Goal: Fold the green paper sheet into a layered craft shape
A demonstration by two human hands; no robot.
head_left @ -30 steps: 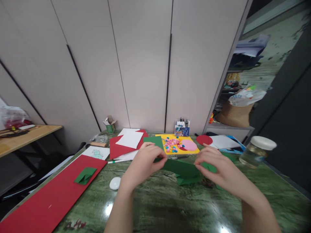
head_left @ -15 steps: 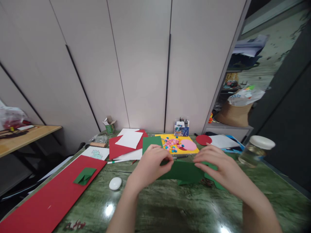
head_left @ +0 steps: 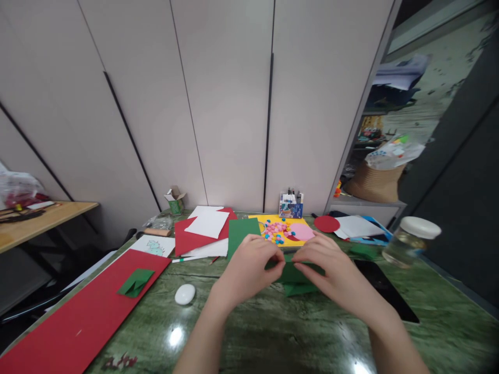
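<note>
My left hand [head_left: 257,262] pinches the top left of a dark green paper [head_left: 298,275] just above the table. The fingers of my right hand [head_left: 325,262] are closed on the same paper close by, so the two hands nearly meet. Part of the paper hangs below and between the hands; the rest is hidden behind my fingers. Behind my left hand lies a flat green sheet [head_left: 242,232]. A small folded green paper [head_left: 136,282] rests on the long red sheet [head_left: 83,317] at the left.
A black tablet-like slab [head_left: 384,291] lies right of my right hand, near a lidded jar [head_left: 409,241]. A white oval object [head_left: 185,294] sits on the left. Pink and blue pieces [head_left: 277,228] lie on yellow paper [head_left: 257,218], with a pen box [head_left: 291,205] behind.
My right hand has moved left, close to my left hand, which shifted slightly right. The green paper between them spans less width. The black slab is now uncovered.
</note>
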